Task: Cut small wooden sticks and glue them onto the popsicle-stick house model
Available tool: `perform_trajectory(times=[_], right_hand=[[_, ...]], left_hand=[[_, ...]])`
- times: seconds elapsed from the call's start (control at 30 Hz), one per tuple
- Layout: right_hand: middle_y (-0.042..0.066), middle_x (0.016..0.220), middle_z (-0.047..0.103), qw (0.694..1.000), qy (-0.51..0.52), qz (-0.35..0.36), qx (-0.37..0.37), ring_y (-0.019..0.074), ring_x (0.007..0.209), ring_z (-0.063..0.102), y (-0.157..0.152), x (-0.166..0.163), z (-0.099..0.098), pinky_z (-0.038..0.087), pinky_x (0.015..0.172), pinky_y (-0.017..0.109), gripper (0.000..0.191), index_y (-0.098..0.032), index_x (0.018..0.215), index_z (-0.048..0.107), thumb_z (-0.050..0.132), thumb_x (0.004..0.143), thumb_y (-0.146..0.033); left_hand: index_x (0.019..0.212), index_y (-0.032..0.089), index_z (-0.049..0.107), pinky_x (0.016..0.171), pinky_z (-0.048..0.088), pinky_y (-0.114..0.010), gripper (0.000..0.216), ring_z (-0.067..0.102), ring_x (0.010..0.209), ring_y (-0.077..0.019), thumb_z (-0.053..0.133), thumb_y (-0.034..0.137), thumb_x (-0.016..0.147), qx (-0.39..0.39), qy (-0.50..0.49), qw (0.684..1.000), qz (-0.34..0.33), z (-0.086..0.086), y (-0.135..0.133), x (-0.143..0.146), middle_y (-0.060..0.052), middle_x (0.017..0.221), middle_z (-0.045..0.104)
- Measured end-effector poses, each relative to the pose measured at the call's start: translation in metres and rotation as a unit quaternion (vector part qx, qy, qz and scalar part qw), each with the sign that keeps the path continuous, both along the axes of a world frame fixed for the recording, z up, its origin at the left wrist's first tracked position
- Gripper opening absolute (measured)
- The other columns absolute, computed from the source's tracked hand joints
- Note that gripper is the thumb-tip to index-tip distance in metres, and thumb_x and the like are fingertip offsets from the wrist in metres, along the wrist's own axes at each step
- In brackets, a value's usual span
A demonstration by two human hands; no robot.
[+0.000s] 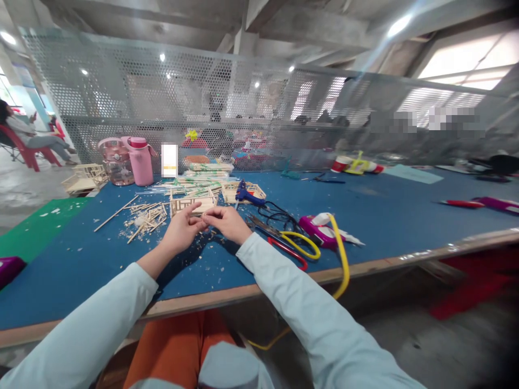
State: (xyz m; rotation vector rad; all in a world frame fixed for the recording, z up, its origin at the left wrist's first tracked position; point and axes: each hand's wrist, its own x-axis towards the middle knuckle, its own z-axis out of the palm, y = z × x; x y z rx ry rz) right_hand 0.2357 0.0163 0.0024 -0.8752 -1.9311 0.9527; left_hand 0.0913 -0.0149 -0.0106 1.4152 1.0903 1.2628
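Pinching a small wooden piece (201,214) between left hand (183,228) and right hand (227,222), over blue table (405,216); mesh fence (243,108) beyond, stick scraps (146,219) left.

**Both hands meet, fingertips pinched together**

Both arms reach forward from the bottom of the view in pale blue sleeves, converging toward the middle. The left sleeve is pushed up, leaving the forearm bare; the right sleeve runs to the wrist. The left hand (181,229) has its fingers curled, thumb and forefinger pinched. The right hand (227,222) faces it, knuckles up, fingers bent inward. The fingertips of the two hands touch or nearly touch. Orange trousers cover the lap.
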Motion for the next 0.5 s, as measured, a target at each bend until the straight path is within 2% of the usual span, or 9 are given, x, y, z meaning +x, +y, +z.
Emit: perform_trajectory(times=[0.07,0.17,0.23,0.3,0.4,0.5], right_hand=[[0.004,0.071,0.064,0.997,0.011,-0.061,0.041,0.0128,0.064,0.057,-0.004,0.008,0.003,0.045,0.065,0.026,0.021,-0.012,0.083,0.063,0.056,0.072,-0.029],[0.005,0.076,0.064,0.979,-0.008,-0.162,0.123,0.0134,0.068,0.055,-0.015,0.03,0.014,0.044,0.066,0.026,0.023,-0.014,0.086,0.064,0.055,0.074,-0.031],[0.004,0.07,0.064,0.971,-0.066,-0.179,0.145,0.0132,0.064,0.054,-0.024,0.045,0.021,0.042,0.062,0.026,0.02,-0.015,0.076,0.065,0.054,0.075,-0.031],[0.004,0.067,0.064,0.966,-0.12,-0.176,0.148,0.0126,0.06,0.052,-0.031,0.051,0.025,0.04,0.058,0.025,0.02,-0.015,0.069,0.066,0.054,0.075,-0.03],[0.004,0.067,0.066,0.973,-0.144,-0.138,0.115,0.0116,0.057,0.052,-0.032,0.042,0.022,0.039,0.056,0.024,0.02,-0.014,0.074,0.069,0.055,0.075,-0.029],[0.003,0.064,0.066,0.991,-0.123,-0.046,0.034,0.0112,0.056,0.053,-0.02,0.021,0.012,0.038,0.053,0.022,0.022,-0.013,0.076,0.07,0.057,0.073,-0.031]], left_hand=[[0.124,0.009,0.043,0.064,0.045,-0.024,0.072,0.063,0.062,-0.0128,0.073,0.022,0.06,-0.038,-0.044,0.998,0.003,0.004,-0.002,0.002,0.0,0.062,0.067],[0.098,0.01,0.059,0.066,0.047,-0.021,0.046,0.063,0.066,-0.011,0.075,0.021,0.056,-0.11,-0.121,0.987,-0.004,0.009,-0.004,0.003,-0.003,0.069,0.069],[0.081,0.011,0.062,0.067,0.047,-0.02,0.031,0.063,0.067,-0.0098,0.076,0.021,0.055,-0.138,-0.149,0.979,-0.014,0.01,-0.006,0.004,-0.004,0.073,0.069],[0.076,0.011,0.062,0.066,0.047,-0.02,0.028,0.063,0.066,-0.01,0.077,0.022,0.054,-0.146,-0.146,0.978,-0.022,0.009,-0.007,0.004,-0.005,0.073,0.069],[0.096,0.01,0.06,0.065,0.048,-0.023,0.048,0.064,0.064,-0.0128,0.077,0.022,0.054,-0.117,-0.094,0.988,-0.036,0.005,-0.008,0.006,-0.005,0.067,0.068],[0.127,0.009,0.039,0.067,0.047,-0.027,0.082,0.064,0.063,-0.015,0.076,0.023,0.056,-0.055,-0.046,0.996,-0.048,-0.001,-0.005,0.006,-0.002,0.061,0.067]])
